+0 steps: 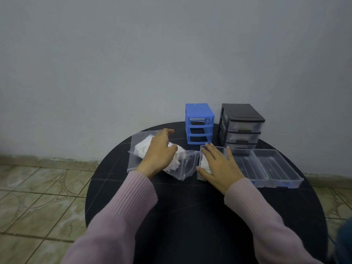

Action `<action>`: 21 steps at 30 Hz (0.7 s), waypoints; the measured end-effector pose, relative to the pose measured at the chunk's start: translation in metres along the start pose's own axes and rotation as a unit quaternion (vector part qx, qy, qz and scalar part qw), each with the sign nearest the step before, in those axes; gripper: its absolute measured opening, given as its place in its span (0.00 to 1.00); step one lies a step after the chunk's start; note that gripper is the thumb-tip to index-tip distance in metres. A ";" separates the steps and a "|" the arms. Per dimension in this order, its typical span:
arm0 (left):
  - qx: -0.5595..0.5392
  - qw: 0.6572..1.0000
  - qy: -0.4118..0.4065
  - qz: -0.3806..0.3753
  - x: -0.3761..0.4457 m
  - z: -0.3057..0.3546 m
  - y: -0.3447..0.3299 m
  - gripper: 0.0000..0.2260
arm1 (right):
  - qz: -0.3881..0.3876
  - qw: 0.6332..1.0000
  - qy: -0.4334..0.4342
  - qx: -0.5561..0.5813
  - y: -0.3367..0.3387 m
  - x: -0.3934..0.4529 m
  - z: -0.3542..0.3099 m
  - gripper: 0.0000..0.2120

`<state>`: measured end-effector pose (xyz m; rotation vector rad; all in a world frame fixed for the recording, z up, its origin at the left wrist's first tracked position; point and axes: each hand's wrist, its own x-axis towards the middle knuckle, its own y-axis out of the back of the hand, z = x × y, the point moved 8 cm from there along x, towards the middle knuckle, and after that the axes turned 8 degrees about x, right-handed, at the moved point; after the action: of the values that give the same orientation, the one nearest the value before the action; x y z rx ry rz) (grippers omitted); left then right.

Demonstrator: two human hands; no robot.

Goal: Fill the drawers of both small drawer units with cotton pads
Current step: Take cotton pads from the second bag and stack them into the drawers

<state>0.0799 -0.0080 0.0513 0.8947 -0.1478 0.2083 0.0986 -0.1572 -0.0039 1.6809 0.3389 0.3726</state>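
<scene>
A clear plastic bag (137, 141) holding white cotton pads (142, 148) lies on the round black table (190, 216). My left hand (159, 153) rests on top of the bag, fingers loosely curled. My right hand (219, 164) lies flat, fingers straight, pressing down on white pads (204, 162) inside a clear drawer (202, 149) that is out on the table. Behind stand a blue drawer unit (199, 111) with three empty slots and a black drawer unit (242, 113) with its clear drawers in place.
Two more clear drawers (245, 164) (274, 166) lie side by side to the right of my right hand, holding nothing. A grey wall rises behind the table. Tiled floor (38, 197) surrounds it.
</scene>
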 end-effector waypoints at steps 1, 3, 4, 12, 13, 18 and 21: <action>-0.001 1.000 0.002 -0.001 -0.001 -0.001 0.001 0.21 | 0.034 0.999 0.009 0.023 0.008 -0.003 -0.004 0.26; -0.002 1.000 0.005 -0.006 -0.004 -0.002 0.003 0.21 | 0.092 0.994 0.026 0.060 0.021 -0.008 -0.013 0.17; -0.001 1.000 0.005 -0.008 -0.005 -0.003 0.005 0.22 | 0.104 0.991 0.024 0.082 0.024 -0.009 -0.017 0.14; 0.017 1.000 0.013 0.013 -0.012 -0.020 0.028 0.22 | 0.053 0.901 -0.133 0.409 -0.001 0.006 -0.024 0.14; 0.016 1.000 0.015 0.012 -0.013 -0.025 0.030 0.22 | 0.063 0.893 -0.138 0.423 0.000 0.008 -0.026 0.11; 0.051 0.999 -0.010 0.002 -0.016 -0.046 0.039 0.25 | 0.132 0.855 -0.100 0.491 0.022 0.013 -0.038 0.03; 0.146 0.989 -0.040 0.000 -0.018 -0.048 0.040 0.36 | 0.163 0.816 -0.073 0.550 0.036 0.019 -0.045 0.05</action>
<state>0.0548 0.0521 0.0478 1.1947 -0.1955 0.1974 0.0972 -0.1137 0.0385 2.9229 0.1304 0.3014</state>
